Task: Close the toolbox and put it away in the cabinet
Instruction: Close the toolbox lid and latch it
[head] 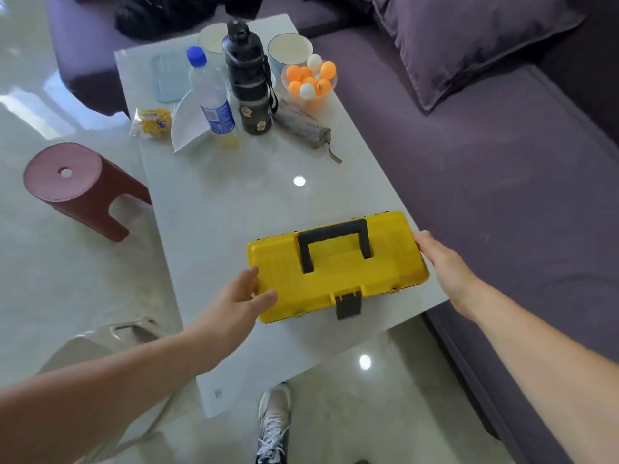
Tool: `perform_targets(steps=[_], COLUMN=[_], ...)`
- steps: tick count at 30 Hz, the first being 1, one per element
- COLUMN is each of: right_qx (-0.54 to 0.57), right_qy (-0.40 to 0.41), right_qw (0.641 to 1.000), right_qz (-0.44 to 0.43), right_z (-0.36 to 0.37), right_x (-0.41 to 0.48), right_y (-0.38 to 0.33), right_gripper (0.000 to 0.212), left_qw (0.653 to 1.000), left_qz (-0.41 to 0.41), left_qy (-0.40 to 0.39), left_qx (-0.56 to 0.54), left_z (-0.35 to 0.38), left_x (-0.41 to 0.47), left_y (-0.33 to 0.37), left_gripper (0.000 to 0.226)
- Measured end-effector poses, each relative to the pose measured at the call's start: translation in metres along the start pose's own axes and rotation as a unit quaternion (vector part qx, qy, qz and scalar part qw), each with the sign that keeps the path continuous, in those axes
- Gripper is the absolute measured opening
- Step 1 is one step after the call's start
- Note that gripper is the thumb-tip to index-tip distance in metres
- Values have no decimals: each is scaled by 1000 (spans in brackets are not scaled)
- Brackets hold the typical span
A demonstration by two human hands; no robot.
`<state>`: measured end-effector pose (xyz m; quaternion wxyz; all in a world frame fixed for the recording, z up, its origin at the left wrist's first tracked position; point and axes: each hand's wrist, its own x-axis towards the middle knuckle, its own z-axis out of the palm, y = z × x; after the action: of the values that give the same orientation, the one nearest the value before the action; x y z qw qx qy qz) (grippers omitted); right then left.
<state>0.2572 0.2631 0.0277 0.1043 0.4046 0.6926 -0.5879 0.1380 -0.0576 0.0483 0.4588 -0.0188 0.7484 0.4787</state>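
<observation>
A yellow toolbox [338,272] with a black handle and a black front latch lies on the white table [234,202], near its front right corner. Its lid is down and the latch flap hangs over the front. My left hand [241,303] grips the toolbox's left end, thumb on the lid. My right hand [438,259] presses flat against its right end. No cabinet is in view.
At the table's far end stand a clear water bottle [211,95], a black flask [249,78], two bowls, a bowl of ping-pong balls [310,80] and a pouch. A red stool [77,189] stands left, a purple sofa [485,182] right, a beige chair below my left arm.
</observation>
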Motion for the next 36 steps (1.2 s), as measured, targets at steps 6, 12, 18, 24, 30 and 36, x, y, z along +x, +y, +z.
perform_targets(steps=[6,12,18,24,30,36], right_qx=[-190,-79,404,455,463,438], right_qy=[58,275,69,121,129,102], right_qw=[980,955,897,852,852,866], right_qz=[-25,-74,163,228,209,218], right_z=[9,65,145,157,161,152], right_x=[-7,-70,-78,-54,-43,-39], right_y=[4,24,31,12,13,12], right_gripper=[59,20,23,36,24,31], left_qw=[913,767,735,747,753,768], left_qz=[38,228,238,232,220,231], left_qy=[-3,71,-18,-30,-31,-8], left_qx=[406,596,635,622,619,597], left_z=[15,27,36,33,34,39], left_x=[6,27,72,83,83,84], left_y=[-1,19,44,38,42,55], left_gripper=[72,78,111,113,114,116])
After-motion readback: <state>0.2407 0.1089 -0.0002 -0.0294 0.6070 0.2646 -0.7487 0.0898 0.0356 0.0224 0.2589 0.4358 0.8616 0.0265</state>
